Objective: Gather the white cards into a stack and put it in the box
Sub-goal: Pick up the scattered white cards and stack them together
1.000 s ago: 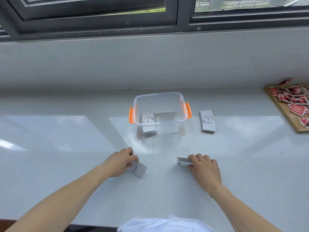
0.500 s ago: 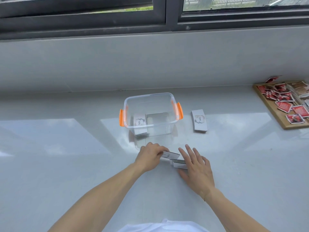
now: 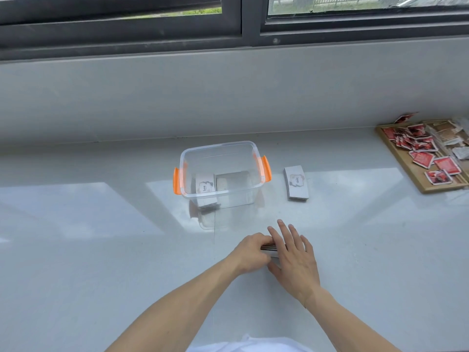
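On counter, before clear box: card stack between hands. Left hand curls round stack end; right hand flat, fingers straight, on top. Person should press lightly, square edges before lifting.

Bare forearms, white top (only its edge)

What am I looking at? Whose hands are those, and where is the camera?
No machine here: these are a person's two bare hands, filmed by a camera worn on their head, looking down at a pale counter. The left hand grips a small stack of cards, and the right hand lies flat on it. Behind stands a clear box with orange handles and more cards inside; another card pile lies to its right. Far right, a wooden tray holds red packets.
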A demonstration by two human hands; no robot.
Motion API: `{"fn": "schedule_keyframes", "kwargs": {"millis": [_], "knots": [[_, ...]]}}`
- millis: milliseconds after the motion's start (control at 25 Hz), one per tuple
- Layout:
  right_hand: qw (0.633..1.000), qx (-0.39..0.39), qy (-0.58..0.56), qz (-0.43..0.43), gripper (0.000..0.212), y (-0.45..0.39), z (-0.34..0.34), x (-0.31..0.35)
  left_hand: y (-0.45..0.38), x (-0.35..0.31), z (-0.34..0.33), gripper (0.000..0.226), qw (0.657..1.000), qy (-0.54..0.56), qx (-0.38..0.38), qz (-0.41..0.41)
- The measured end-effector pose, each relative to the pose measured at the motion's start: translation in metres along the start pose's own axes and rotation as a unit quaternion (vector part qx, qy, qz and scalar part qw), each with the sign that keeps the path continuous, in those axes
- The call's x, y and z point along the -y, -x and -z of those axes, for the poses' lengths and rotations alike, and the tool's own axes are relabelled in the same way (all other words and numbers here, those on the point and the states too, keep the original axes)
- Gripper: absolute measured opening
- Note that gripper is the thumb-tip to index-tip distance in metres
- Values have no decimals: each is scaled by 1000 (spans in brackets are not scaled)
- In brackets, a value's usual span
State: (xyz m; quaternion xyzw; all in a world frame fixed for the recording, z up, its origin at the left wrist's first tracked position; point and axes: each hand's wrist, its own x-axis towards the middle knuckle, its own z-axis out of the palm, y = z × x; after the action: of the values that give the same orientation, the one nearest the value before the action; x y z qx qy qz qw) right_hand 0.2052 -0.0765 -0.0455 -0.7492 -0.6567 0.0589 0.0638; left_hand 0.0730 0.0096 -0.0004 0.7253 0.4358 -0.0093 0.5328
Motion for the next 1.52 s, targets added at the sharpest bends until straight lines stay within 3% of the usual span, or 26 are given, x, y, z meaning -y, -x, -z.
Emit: {"fn": "schedule_keyframes", "kwargs": {"millis": [280, 520, 640, 760, 920, 1040, 1120, 1160, 1200, 1320, 1440, 1520], "knots": [[999, 14, -28, -10, 82, -1, 2, 2, -3, -4, -16, 61, 996, -90, -2, 20], [1000, -5, -23, 4, 73, -1, 3, -1, -4, -3, -23, 44, 991, -133, -26, 2], [1000, 4, -16, 4, 67, -1, 4, -2, -3, 8, -20, 30, 994, -85, -72, 7], [1000, 13, -19, -1, 46, -2, 6, -1, 0, 16, -20, 19, 990, 2, -133, 57], [996, 56, -62, -32, 26, -7, 14, 0, 5, 21, -24, 14, 981, 99, -152, 72], [972, 92, -197, -89, 21, -13, 26, 2, 9, 18, -18, 12, 976, 123, -176, 37], [896, 117, -398, -158, 17, -15, 36, 10, 13, 14, -11, 21, 974, 119, -191, -10], [868, 114, -451, -177, 15, -14, 38, 15, 17, 12, -7, 27, 975, 102, -192, -37], [862, 107, -462, -180, 12, -13, 39, 21, 21, 10, -4, 32, 977, 68, -190, -66], [891, 78, -419, -160, 9, -10, 36, 35, 33, 14, 2, 41, 967, -73, -199, -140], [885, 48, -435, -161, 15, -8, 31, 43, 41, 21, 1, 47, 929, -191, -247, -198], [882, 44, -435, -177, 20, -3, 28, 45, 45, 24, -6, 58, 919, -256, -232, -191]]}}
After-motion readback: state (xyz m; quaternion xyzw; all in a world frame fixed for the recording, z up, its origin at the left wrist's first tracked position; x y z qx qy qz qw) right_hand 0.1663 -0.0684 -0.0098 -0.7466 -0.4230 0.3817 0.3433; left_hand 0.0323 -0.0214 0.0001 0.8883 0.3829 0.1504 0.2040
